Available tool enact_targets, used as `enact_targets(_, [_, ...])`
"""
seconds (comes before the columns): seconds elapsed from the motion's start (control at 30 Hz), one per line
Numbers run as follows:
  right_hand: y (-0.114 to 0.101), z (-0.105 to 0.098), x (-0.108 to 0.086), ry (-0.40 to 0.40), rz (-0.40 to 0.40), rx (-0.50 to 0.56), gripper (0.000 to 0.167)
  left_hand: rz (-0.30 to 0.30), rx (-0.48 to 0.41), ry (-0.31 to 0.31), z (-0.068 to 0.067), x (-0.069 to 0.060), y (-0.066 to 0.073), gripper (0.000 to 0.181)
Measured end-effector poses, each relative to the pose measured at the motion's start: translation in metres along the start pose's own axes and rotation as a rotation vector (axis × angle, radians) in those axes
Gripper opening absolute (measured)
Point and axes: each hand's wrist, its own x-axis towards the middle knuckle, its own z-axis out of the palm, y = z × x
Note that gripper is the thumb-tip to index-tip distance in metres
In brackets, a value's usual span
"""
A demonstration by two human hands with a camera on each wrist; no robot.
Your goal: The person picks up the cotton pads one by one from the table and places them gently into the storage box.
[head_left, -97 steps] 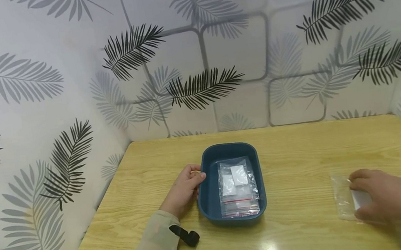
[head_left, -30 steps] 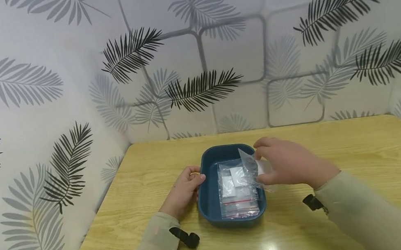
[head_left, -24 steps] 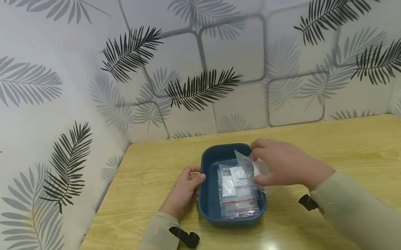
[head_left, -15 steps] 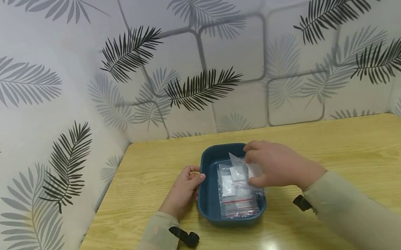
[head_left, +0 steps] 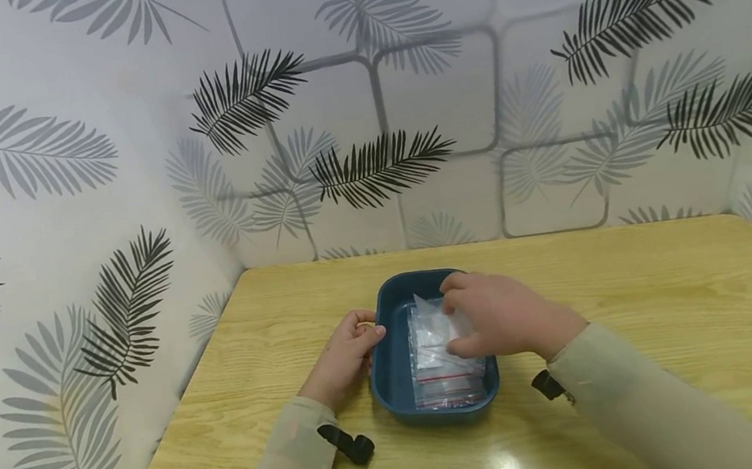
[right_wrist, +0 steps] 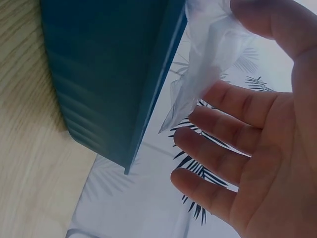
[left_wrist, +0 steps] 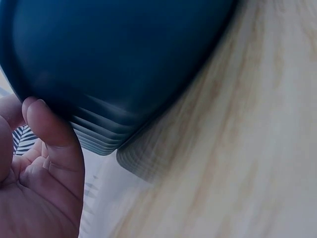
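A dark blue plastic bin point(head_left: 397, 375) stands on the table, holding several clear zip-lock bags point(head_left: 448, 394) with red seal lines. My left hand point(head_left: 343, 356) grips the bin's left side, thumb over the rim; the left wrist view shows the curled fingers point(left_wrist: 59, 129) at the bin's wall. Over the bin's right side, my right hand point(head_left: 500, 317) pinches another clear zip-lock bag point(head_left: 431, 326), just above the stack. In the right wrist view this bag point(right_wrist: 213, 49) hangs between thumb and fingers beside the bin's rim. The right hand hides part of the bin's right side.
The light wooden table point(head_left: 670, 309) reaches back to a wall point(head_left: 456, 202) with a leaf pattern. A black strap with a small camera point(head_left: 351, 445) sits on the left sleeve, and another strap point(head_left: 550, 386) on the right.
My right hand picked up a bag at the right of the table and carried it left over the bin. Lately it has moved further left and lower. The left hand stays on the bin.
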Motion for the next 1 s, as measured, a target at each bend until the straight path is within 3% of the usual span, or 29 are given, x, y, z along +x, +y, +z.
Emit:
enact_targets(0.47, [-0.0025,0.0067,0.0061,-0.025,0.011,-0.006,0.048,0.001,-0.039,-0.005,-0.0016,-0.0025,0.0027,0.035])
enact_targets(0.73, [-0.004,0.0077,0.0087,-0.047,0.044,-0.02,0.069,0.005,-0.031,-0.009,-0.0011,-0.0019,0.0016,0.035])
enact_targets(1.0, [0.0014,0.002,0.0009,-0.035,0.062,-0.004,0.065,0.001,-0.014,-0.016,0.0001,-0.0015,0.0016,0.038])
